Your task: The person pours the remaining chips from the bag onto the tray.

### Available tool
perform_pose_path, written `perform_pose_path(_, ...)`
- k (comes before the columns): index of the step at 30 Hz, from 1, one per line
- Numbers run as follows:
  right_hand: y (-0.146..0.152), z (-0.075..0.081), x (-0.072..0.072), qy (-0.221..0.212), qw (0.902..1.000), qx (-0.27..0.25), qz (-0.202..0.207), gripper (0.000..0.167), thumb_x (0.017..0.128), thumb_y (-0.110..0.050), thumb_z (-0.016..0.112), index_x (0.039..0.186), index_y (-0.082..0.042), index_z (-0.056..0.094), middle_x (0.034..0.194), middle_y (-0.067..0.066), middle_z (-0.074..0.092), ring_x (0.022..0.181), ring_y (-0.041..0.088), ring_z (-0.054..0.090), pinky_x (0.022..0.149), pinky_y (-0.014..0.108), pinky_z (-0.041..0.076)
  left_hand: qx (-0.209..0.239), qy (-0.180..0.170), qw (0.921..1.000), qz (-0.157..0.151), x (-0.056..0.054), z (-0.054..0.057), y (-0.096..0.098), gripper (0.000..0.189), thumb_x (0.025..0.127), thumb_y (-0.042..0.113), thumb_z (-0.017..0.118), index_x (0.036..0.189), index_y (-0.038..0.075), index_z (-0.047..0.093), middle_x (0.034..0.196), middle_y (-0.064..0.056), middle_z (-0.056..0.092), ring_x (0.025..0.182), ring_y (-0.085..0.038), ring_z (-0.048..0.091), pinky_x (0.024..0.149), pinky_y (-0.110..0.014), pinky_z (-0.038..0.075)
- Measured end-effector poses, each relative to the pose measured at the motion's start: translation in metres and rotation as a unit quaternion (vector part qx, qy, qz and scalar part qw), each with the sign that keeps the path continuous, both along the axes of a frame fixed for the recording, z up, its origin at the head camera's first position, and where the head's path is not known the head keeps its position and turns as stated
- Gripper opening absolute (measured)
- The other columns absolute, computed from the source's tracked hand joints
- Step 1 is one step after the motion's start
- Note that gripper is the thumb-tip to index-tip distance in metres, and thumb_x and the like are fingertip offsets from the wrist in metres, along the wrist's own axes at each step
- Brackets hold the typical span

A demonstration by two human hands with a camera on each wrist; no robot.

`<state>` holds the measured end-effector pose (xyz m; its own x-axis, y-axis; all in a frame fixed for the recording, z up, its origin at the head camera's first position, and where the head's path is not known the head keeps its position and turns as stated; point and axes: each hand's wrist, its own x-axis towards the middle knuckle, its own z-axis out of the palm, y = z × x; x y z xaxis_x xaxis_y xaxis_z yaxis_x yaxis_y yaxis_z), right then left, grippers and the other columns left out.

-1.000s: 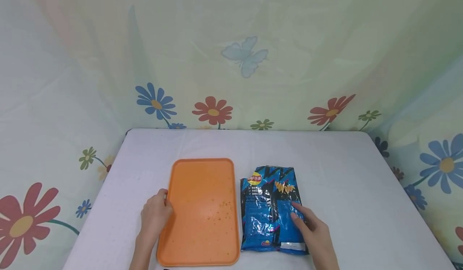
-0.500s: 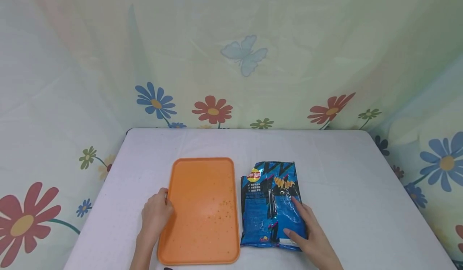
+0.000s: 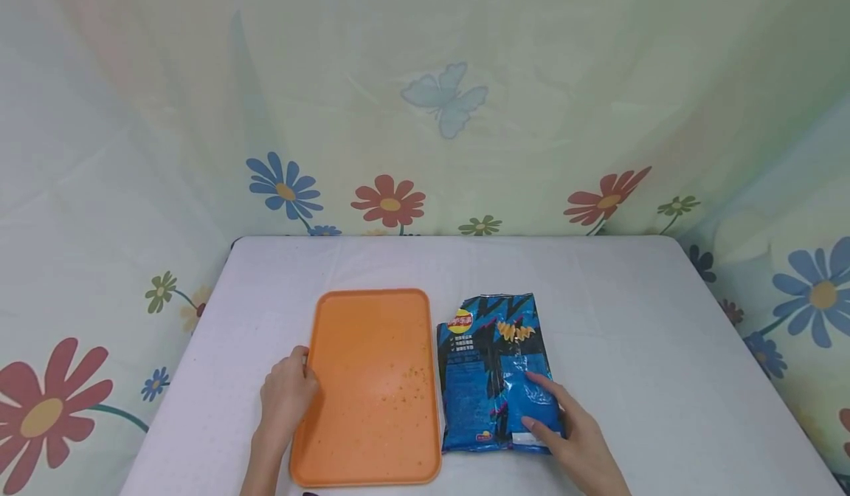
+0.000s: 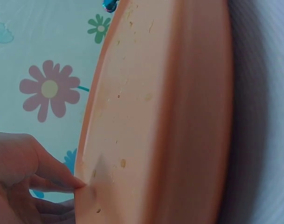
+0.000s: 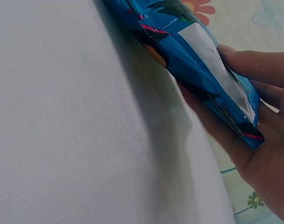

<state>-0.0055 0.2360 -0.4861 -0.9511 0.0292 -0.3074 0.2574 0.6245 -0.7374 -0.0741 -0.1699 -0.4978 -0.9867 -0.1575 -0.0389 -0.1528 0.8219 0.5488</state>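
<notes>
An orange rectangular tray (image 3: 358,437) lies on the white-covered table, with yellowish crumbs scattered mostly over its right half. My left hand (image 3: 287,393) pinches the tray's left rim; in the left wrist view the thumb and fingertips (image 4: 79,183) meet at that edge. Right beside the tray is a blue and black chip bag (image 3: 468,393), its upper left corner cut or torn away. My right hand (image 3: 574,437) holds the bag by its lower right edge. In the right wrist view, the thumb (image 5: 253,63) presses on top and other fingers pass underneath the bag.
White cloth covers the table (image 3: 637,333), whose back edge meets a hanging floral curtain (image 3: 518,112). More of the flowered fabric hangs at both sides. A small dark object (image 3: 309,494) shows at the bottom edge of the head view.
The chip bag has shifted slightly away from me and lies smoother. My right thumb has moved down and left on the bag. The left hand and tray have stayed put.
</notes>
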Motion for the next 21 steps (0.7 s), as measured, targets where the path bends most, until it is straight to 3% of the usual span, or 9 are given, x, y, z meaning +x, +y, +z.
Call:
perform_pose_path(5, -0.0026, 0.0000, 0.0017, 0.022, 0.9996, 0.015, 0.011, 0.068, 0.096, -0.032, 0.072, 0.155, -0.017, 0.042, 0.162, 0.026, 0.035, 0.145, 0.054, 0.035, 0.104, 0.065, 0.042, 0.000, -0.001, 1.0000, -0.002, -0.0002, -0.0004, -0.0005, 0.037, 0.092, -0.004, 0.051, 0.126, -0.011, 0.061, 0.067, -0.006, 0.052, 0.049, -0.014, 0.037, 0.045, -0.026, 0.031)
perform_pose_path(14, -0.0030, 0.0035, 0.0031, 0.014, 0.9999, -0.001, -0.003, 0.052, 0.098, -0.017, 0.070, 0.147, -0.019, 0.052, 0.159, 0.024, 0.041, 0.145, 0.051, 0.038, 0.107, 0.061, 0.044, 0.002, -0.007, 1.0000, 0.000, 0.0005, 0.0019, -0.0007, 0.036, 0.093, -0.004, 0.051, 0.126, -0.011, 0.061, 0.067, -0.006, 0.053, 0.049, -0.014, 0.038, 0.045, -0.027, 0.032)
perform_pose_path(21, -0.0016, 0.0085, 0.0058, 0.058, 0.9983, 0.008, -0.003, 0.048, 0.097, -0.015, 0.070, 0.144, -0.018, 0.058, 0.151, 0.019, 0.053, 0.144, 0.046, 0.043, 0.108, 0.055, 0.045, 0.000, -0.011, 0.9999, 0.001, -0.0002, 0.0026, -0.0014, 0.035, 0.093, -0.003, 0.052, 0.126, -0.011, 0.061, 0.071, -0.010, 0.058, 0.050, -0.017, 0.043, 0.046, -0.029, 0.034)
